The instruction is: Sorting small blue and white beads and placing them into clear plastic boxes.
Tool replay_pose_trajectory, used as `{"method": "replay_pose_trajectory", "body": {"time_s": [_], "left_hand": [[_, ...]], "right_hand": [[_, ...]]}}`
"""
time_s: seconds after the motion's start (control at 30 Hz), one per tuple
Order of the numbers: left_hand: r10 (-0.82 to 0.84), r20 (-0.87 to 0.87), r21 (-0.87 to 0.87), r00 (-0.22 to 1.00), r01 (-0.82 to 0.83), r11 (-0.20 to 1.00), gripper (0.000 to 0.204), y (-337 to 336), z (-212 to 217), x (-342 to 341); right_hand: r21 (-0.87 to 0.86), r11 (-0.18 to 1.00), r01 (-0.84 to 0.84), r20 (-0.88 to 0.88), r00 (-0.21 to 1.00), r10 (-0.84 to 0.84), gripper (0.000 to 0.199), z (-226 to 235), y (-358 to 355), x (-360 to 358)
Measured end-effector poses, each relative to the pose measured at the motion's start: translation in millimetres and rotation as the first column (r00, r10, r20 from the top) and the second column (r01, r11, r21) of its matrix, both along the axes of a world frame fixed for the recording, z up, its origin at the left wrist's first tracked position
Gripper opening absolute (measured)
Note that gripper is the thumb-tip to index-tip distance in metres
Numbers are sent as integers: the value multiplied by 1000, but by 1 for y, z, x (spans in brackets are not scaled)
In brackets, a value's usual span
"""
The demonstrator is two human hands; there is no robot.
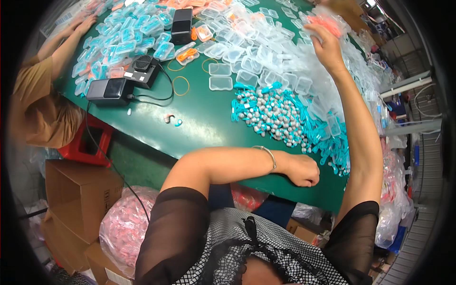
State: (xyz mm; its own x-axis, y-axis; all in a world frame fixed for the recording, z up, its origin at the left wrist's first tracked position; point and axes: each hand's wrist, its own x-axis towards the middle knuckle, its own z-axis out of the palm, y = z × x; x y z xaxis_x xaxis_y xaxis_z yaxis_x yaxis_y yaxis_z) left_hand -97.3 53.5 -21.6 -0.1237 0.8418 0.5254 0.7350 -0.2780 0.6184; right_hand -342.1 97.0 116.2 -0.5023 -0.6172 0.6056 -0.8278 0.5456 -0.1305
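My left hand [304, 170] rests as a closed fist on the near edge of the green table [199, 128], a thin bangle on its wrist. My right hand [325, 40] reaches far across the table and grips a clear bag of orange pieces [327, 21]. Between the two hands lies a heap of corded earplugs with teal cords and grey tips [280, 118]. Beyond it spreads a mass of small clear plastic cases [256, 52].
A second person's arms [66, 42] rest at the table's far left by a pile of blue-filled cases [123, 38]. Black boxes [110, 90] with cables sit mid-left. Cardboard boxes [80, 194], a red stool [90, 142] and a pink-filled bag [123, 223] stand below.
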Motion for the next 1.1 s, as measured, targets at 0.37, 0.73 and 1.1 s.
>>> {"method": "replay_pose_trajectory", "body": {"time_s": [0.37,0.73,1.1], "left_hand": [[223,15,-78,975,-222,972,13,-18,9,22],[851,133,-98,509,-847,522,15,-84,23,89],[929,-279,67,245,-960,273,20,-61,24,49]], "right_hand": [[-629,730,268,548,818,173,40,-21,66,228],[-216,948,235,106,971,-216,31,-95,82,360],[-81,915,395,234,900,-368,27,-113,91,378]]}}
